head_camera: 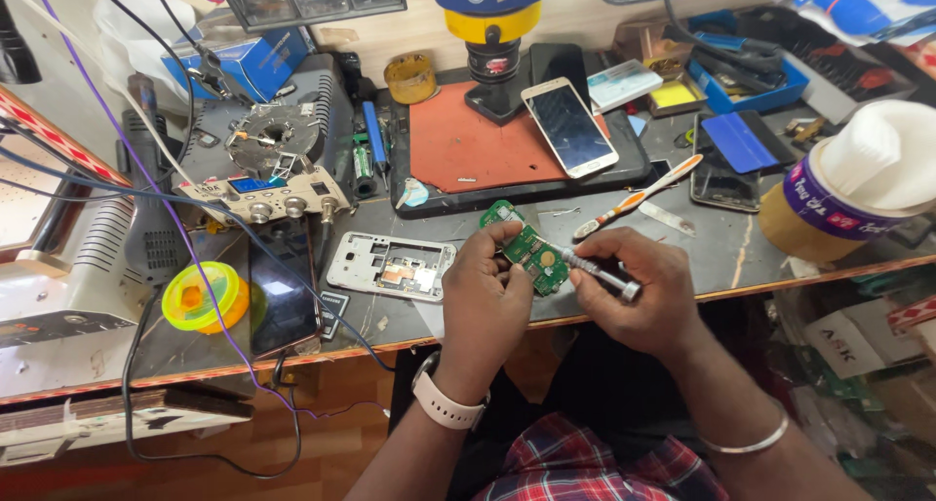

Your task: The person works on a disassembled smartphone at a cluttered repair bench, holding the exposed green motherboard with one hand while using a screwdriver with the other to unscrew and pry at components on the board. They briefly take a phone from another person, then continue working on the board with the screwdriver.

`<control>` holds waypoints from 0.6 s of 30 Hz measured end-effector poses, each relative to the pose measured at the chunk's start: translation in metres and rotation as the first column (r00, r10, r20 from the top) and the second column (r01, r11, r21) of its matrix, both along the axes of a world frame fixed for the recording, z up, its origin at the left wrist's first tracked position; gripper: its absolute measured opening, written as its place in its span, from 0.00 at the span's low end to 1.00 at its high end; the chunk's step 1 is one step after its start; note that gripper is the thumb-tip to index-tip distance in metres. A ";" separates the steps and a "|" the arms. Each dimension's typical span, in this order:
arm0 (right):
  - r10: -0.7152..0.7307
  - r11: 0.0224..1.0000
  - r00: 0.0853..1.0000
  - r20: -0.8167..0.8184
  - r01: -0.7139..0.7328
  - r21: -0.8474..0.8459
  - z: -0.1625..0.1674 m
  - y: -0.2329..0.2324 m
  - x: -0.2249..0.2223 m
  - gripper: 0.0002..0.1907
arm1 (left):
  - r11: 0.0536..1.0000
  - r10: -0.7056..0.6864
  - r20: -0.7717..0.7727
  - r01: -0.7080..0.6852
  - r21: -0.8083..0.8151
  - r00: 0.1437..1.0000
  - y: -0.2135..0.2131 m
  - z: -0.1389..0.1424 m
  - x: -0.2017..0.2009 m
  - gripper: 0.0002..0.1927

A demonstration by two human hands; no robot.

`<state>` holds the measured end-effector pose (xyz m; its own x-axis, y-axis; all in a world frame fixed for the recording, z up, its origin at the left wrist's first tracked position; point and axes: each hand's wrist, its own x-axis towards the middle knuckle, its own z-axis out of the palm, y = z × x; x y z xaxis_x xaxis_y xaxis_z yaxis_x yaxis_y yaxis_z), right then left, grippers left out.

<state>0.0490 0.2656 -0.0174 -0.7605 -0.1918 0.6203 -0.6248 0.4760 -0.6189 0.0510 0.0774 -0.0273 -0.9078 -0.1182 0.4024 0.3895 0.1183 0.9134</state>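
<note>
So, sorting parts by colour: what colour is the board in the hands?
Green, with gold contacts: the circuit board, clearest in the head view.

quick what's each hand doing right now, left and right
Left hand: closed on the green circuit board.
Right hand: closed on the metal screwdriver, tip at the board.

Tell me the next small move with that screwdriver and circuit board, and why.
Probably keep the left hand steady and turn the screwdriver in the right hand: its tip already meets the green circuit board, which is held above the table edge.
</note>
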 end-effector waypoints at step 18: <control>0.230 0.580 0.939 -0.256 -0.344 -0.739 0.050 0.072 0.027 0.13 | 0.996 0.012 -0.092 -0.020 -0.088 0.996 -0.007 -0.001 0.000 0.16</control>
<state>0.0765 0.3373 0.0324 -0.6616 0.1982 0.7231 -0.7367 -0.3516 -0.5777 0.0510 0.0701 -0.0279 -0.8652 -0.0924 0.4928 0.4679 0.2044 0.8598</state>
